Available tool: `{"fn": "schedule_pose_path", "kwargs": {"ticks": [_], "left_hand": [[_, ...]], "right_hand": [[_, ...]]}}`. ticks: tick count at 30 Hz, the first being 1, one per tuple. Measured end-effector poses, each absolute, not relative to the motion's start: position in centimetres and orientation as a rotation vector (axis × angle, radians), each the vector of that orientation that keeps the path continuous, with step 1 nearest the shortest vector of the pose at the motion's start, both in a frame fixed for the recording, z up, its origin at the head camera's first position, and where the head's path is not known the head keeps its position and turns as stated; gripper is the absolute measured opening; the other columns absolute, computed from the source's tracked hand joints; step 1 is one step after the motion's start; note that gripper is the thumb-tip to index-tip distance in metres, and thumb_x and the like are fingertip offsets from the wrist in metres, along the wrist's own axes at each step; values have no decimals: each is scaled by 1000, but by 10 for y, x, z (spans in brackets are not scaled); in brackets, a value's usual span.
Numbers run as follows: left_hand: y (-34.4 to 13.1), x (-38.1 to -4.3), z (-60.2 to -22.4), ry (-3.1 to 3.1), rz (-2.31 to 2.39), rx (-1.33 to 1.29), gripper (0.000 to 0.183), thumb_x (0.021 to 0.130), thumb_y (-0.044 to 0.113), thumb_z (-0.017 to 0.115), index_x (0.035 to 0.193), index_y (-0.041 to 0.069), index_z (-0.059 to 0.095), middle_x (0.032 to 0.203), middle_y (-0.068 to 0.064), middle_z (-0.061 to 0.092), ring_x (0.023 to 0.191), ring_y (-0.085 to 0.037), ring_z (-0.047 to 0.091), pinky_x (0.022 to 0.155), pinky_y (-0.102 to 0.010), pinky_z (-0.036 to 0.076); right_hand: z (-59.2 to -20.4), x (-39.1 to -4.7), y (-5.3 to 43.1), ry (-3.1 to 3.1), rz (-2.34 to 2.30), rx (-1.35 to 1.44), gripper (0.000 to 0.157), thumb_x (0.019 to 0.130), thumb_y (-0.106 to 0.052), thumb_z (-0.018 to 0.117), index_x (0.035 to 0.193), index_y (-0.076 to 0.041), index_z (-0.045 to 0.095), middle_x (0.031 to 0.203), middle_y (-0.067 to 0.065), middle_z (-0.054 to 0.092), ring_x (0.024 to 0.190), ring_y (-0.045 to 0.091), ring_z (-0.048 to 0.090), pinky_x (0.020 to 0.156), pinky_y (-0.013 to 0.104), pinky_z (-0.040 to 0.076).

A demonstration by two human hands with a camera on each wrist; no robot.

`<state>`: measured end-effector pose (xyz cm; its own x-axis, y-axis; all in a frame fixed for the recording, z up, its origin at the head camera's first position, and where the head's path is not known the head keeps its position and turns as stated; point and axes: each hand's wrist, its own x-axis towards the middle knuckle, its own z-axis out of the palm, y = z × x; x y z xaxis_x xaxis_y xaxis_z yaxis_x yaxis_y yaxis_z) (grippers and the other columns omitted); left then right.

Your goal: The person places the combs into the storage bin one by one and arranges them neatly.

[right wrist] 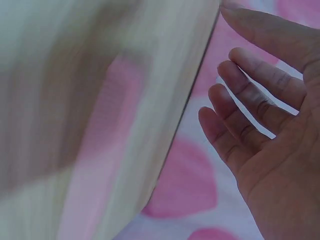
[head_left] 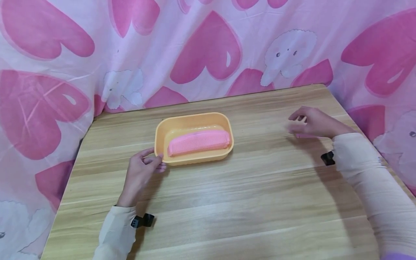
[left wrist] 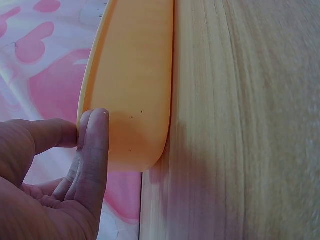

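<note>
An orange plastic tray (head_left: 195, 160) with raised walls sits on the table, left of centre. Inside it lies a pink comb (head_left: 199, 142), its teeth toward the near side. My left hand (head_left: 140, 175) pinches the tray's rim at the near left corner; in the left wrist view thumb and fingers meet at the wall's edge. Over the table's right side hovers my right hand (head_left: 312, 122), fingers loosely bent and holding nothing. Below it a second pink comb (right wrist: 100, 150) lies on the table, blurred in the right wrist view and mostly hidden by the hand in the head view.
The wood-grain table (head_left: 227, 209) reaches back to a pink curtain (head_left: 208, 54) with hearts and cartoon animals, which hangs along its back and sides. A small black camera (head_left: 143, 220) is strapped at the left wrist, another (head_left: 328, 158) at the right.
</note>
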<state>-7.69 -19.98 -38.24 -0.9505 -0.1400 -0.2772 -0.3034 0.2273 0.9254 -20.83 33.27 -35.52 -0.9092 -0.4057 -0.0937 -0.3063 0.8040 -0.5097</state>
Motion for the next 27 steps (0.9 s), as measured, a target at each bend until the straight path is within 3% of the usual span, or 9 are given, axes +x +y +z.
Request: {"fn": "schedule_pose_path", "kwargs": {"ticks": [5,13,21,27], "left_hand": [[-201,-76,-381,2358,1808,-433,58,99,10,65,148,-9,40,88,-13,75,73,-13,73,73,-29,65],[-201,-75,-382,2363,1798,-436,55,100,10,64,146,-9,43,88,-13,75,72,-13,74,73,-29,65],[-200,-76,-382,2357,1810,-424,55,99,9,64,146,-9,43,86,-13,75,71,-13,73,73,-29,65],[-200,-77,-381,2363,1797,-432,56,100,10,64,147,-9,41,87,-12,75,72,-12,73,73,-29,65]], "right_hand": [[-363,-203,370,2849,-689,-540,48,79,-13,87,116,9,67,108,22,67,95,34,62,70,25,53],[-382,-200,410,2916,-653,-490,46,72,-7,89,109,11,69,107,26,66,95,38,60,69,23,50],[-392,-198,437,2906,-658,-407,60,67,-10,93,114,16,66,114,35,62,101,46,57,74,32,51],[-396,-199,449,2885,-626,-374,65,71,-12,91,119,19,60,119,41,57,108,52,53,89,60,48]]}}
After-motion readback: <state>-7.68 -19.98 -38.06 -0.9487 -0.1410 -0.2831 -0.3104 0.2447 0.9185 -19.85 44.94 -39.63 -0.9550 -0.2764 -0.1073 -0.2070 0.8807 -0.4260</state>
